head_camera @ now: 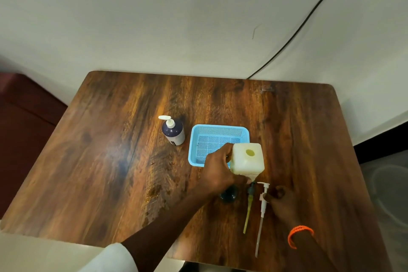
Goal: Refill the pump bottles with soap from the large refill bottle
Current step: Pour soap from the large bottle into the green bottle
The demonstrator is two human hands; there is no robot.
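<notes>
My left hand (pixel 218 168) grips the large cream refill bottle (pixel 247 158), tipped over so its base faces up and its neck points down at the table. Under my left wrist a dark bottle (pixel 229 193) shows only in part. Beside it lies a dark-collared pump with a yellowish tube (pixel 248 207). My right hand (pixel 284 203) pinches a white pump head with a long clear tube (pixel 262 205), which rests on the table. A dark purple pump bottle (pixel 173 130) with its white pump fitted stands upright further back.
A light blue mesh basket (pixel 198 139) sits behind the refill bottle on the wooden table (pixel 99 161). A black cable (pixel 309 15) runs down the wall behind. The table's front edge is close to my body.
</notes>
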